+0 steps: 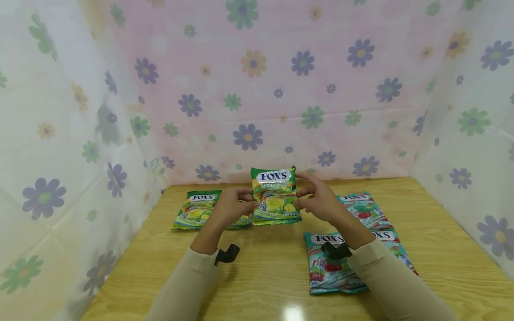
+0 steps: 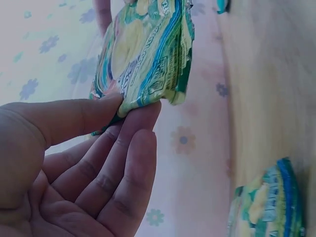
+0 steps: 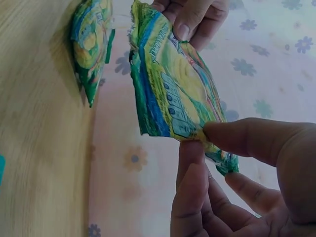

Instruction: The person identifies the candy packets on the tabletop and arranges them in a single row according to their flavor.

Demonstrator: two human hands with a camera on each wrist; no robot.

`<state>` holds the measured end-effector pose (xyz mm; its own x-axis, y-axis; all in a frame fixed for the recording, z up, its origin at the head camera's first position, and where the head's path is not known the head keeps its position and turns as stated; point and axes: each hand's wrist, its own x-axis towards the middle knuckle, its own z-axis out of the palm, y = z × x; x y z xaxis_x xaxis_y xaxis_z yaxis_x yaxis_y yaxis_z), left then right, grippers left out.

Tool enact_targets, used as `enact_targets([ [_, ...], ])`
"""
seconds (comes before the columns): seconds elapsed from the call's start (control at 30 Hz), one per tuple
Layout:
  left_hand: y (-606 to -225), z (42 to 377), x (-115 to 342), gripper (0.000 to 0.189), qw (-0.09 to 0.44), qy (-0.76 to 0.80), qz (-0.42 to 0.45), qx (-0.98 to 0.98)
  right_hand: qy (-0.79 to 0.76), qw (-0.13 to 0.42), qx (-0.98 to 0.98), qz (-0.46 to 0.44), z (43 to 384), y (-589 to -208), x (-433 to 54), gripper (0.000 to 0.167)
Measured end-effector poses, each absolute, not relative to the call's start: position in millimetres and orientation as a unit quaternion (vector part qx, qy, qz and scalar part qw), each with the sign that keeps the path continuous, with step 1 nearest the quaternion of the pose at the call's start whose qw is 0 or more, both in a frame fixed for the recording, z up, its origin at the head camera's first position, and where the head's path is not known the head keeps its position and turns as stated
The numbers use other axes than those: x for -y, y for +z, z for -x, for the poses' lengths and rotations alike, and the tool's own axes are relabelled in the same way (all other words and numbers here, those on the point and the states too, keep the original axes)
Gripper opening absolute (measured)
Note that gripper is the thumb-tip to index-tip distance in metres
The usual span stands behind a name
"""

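A green and yellow candy bag (image 1: 275, 200) marked "FOX'S Spring Tea" is held upright above the table, its front facing me. My left hand (image 1: 233, 207) pinches its left edge between thumb and fingers. On the opposite edge, my right hand (image 1: 321, 200) grips it the same way. In the left wrist view, the left thumb (image 2: 84, 116) lies on the bag's printed face with fingers behind. The right wrist view shows the right thumb (image 3: 247, 138) pressing near the bag's corner.
Behind my left forearm lie green candy bags (image 1: 194, 214), partly hidden by the hand. Several teal "FOX'S" bags (image 1: 321, 272) lie at the right, partly under my right forearm in view. Flowered cloth (image 1: 281, 89) encloses the wooden table (image 1: 257, 276) at back and sides.
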<state>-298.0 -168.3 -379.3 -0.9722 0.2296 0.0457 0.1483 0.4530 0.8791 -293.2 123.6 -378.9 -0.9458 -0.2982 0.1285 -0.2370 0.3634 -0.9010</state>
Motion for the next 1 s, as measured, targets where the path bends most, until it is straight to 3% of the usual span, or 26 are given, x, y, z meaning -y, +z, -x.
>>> enact_targets([
  [0.57, -381, 308, 164, 0.035, -0.065, 0.516, -0.088, -0.850, -0.574, -0.019, -0.810, 0.121, 308, -385, -112, 0.050],
  [1.0, -408, 326, 168, 0.029, -0.073, 0.534, -0.071, -0.839, -0.565, -0.027, -0.821, 0.084, 323, -412, -101, 0.045],
])
